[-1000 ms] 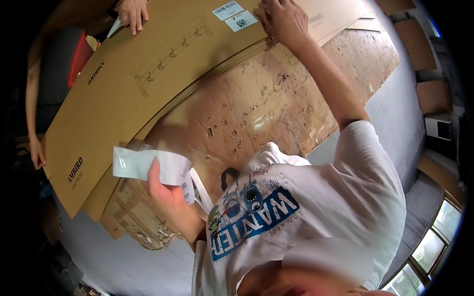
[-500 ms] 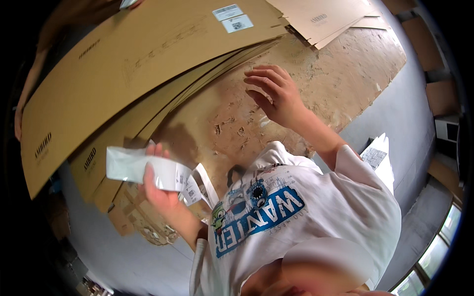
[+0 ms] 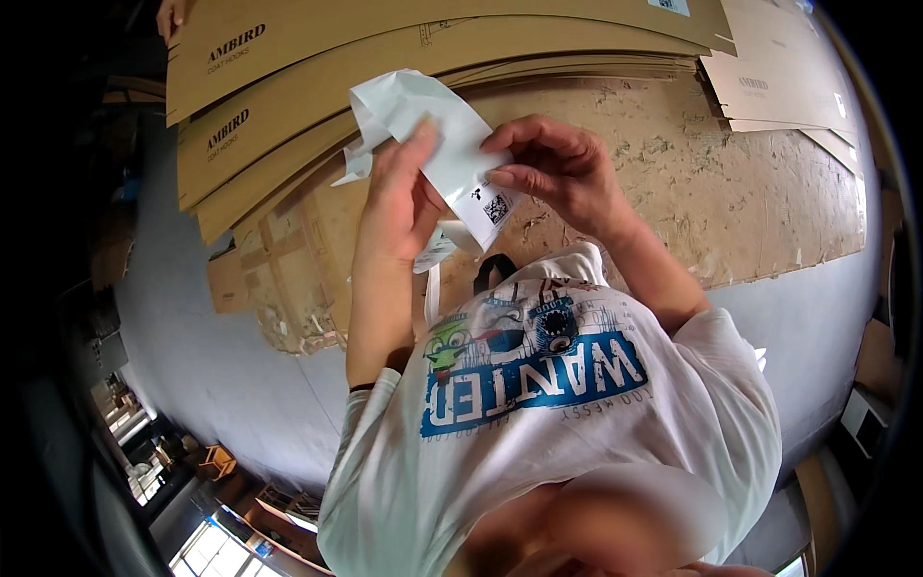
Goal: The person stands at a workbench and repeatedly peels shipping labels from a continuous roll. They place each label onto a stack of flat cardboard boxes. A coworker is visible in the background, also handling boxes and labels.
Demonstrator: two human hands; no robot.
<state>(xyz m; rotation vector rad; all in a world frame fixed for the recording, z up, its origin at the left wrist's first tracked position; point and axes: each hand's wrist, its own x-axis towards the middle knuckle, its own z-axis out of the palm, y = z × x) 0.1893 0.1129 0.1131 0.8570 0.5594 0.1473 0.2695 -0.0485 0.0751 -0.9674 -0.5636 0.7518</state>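
A curling strip of white labels (image 3: 452,139), with a printed square code near its lower end, is held up in front of my chest. My left hand (image 3: 396,202) grips it, thumb on top, while other fingers are hidden behind the strip. At the strip's right edge, the thumb and forefinger of my right hand (image 3: 567,178) are pinched together on it. More of the strip hangs in folds below and left of my left hand. Just beyond lie large flat cardboard sheets (image 3: 336,53), overlapping in a stack.
Beneath my hands is a worn brown worktable (image 3: 663,173) with a scuffed, peeling surface. A second pile of flat cardboard (image 3: 769,82) lies at the far right. Another person's hand (image 3: 171,17) touches the far left cardboard. Grey floor (image 3: 231,385) surrounds the table.
My left hand has brought the label strip up and to the right, in front of me. My right hand, open before, has closed on the strip's edge. The view has shifted too.
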